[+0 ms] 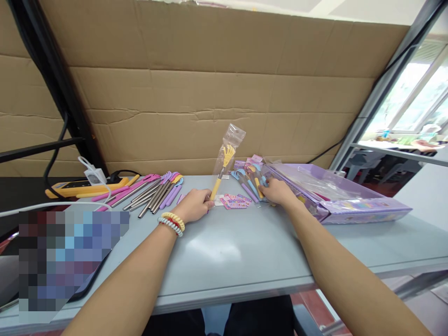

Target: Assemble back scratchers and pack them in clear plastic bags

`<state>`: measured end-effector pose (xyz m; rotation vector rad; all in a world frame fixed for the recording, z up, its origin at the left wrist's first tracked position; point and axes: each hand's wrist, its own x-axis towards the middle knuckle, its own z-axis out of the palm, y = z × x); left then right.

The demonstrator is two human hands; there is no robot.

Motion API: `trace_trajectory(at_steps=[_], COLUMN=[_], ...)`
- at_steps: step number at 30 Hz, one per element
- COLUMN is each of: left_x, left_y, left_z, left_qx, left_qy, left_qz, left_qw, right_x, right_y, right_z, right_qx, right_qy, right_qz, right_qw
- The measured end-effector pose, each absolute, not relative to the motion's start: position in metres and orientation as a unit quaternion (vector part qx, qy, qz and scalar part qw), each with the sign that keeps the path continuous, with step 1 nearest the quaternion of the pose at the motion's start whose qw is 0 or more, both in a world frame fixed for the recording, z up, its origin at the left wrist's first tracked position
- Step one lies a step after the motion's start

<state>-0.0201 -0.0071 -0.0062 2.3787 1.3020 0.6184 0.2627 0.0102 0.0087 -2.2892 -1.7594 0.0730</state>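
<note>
A yellow back scratcher (pixel 227 156) with a metal shaft stands tilted upward inside a clear plastic bag (pixel 234 135). My left hand (pixel 196 204) is closed around its yellow handle end. Just right of it lie several small pink printed cards (pixel 236 201). My right hand (pixel 276 191) reaches to a pile of blue, purple and yellow back scratchers (pixel 249 182), some in clear wrapping. Its fingers curl at the pile's right edge; what they grip is hidden. Left of my left hand, more back scratchers (pixel 154 191) with metal shafts and pink, purple or yellow ends lie loose.
A purple open box (pixel 364 205) with clear plastic inside stands at the right. At the left are a yellow power strip (pixel 84 187), a white charger (pixel 95 176) with its cable and a blurred-out device (pixel 70 261). A cardboard wall (pixel 217 93) closes off the grey table's back.
</note>
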Motion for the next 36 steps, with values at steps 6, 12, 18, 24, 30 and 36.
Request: trace_trajectory(at_steps=[6, 12, 18, 24, 30, 36], left_x=[-0.0195, -0.0197, -0.0187, -0.0196, -0.0194, -0.0189], left_y=[-0.0059, -0.0069, -0.0079, -0.0070, -0.0059, -0.0075], left_z=[-0.0073, -0.0066, -0.0051, -0.0059, -0.0071, -0.0054], left_qx=[0.844, 0.842, 0.841, 0.841, 0.842, 0.840], left_qy=[0.458, 0.463, 0.467, 0.467, 0.462, 0.469], left_qz=[0.219, 0.218, 0.216, 0.215, 0.218, 0.212], left_qw=[0.171, 0.171, 0.169, 0.168, 0.171, 0.175], right_x=[0.2583, 0.2577, 0.2567, 0.2573, 0.2587, 0.2596], right_y=[0.0085, 0.0109, 0.0104, 0.0102, 0.0108, 0.0117], right_z=[0.0067, 0.0056, 0.0049, 0.0050, 0.0048, 0.0044], right_qx=[-0.771, -0.789, -0.788, -0.786, -0.789, -0.788], right_qy=[-0.629, -0.603, -0.602, -0.607, -0.600, -0.600], right_qz=[0.020, 0.039, 0.034, 0.018, 0.045, 0.050], right_qw=[0.103, 0.112, 0.122, 0.116, 0.124, 0.126])
